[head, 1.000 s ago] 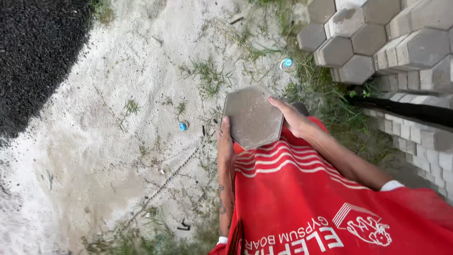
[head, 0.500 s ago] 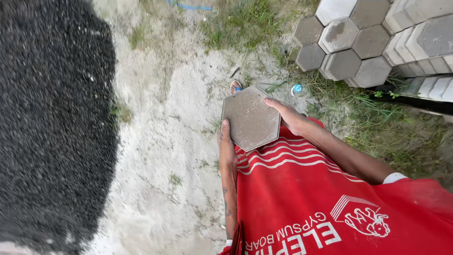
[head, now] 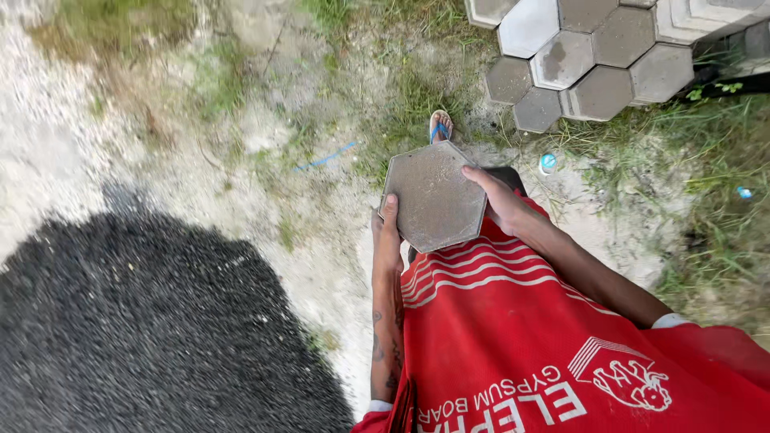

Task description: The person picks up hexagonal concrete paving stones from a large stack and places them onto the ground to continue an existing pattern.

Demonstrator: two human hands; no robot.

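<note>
Two hands, left hand (head: 388,232) and right hand (head: 499,200), I see gripping a hexagonal paver (head: 434,196) at nine and three o'clock, balancing its weight.

Both arms bent in close to the chest, forearms bare. Left hand (head: 388,232) gripping from the left side, thumb on top, fingers curled out of sight underneath. Right hand (head: 499,200) clasped on the right edge — wrist angled inward, elbow out wide.
</note>
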